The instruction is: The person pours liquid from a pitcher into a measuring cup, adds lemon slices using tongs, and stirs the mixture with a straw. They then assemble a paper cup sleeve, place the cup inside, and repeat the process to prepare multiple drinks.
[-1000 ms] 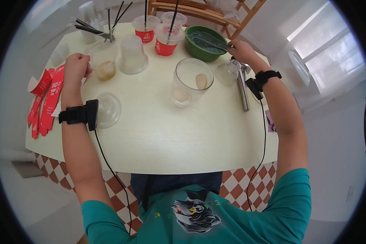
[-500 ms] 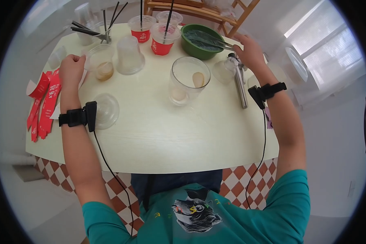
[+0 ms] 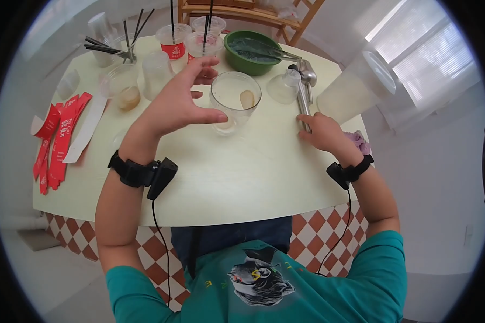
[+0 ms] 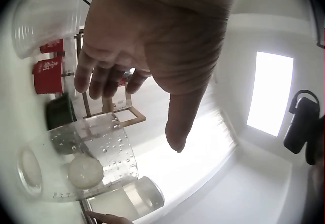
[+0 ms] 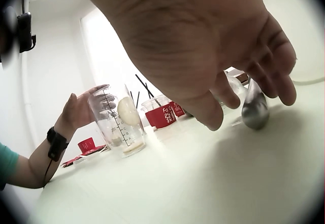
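My left hand hovers beside the clear measuring cup, thumb and fingers spread toward its near side with nothing in the grasp. Pale round slices show inside this cup; one slice leans on the wall. Over on the right, my right hand reaches down with fingers extended at the handle end of a metal hand squeezer. In the right wrist view the handle's rounded end lies between the thumb and fingers. A clear dome lid sits left of the squeezer.
Tongs lean in a green bowl at the back. Red-banded cups with straws stand beside it. Red paper sleeves and a cup with brown liquid lie left; a tall pitcher stands right.
My left hand has left the plastic cup at the left and come across to the measuring cup. My right hand has let go of the tongs and lowered to the squeezer's handle.
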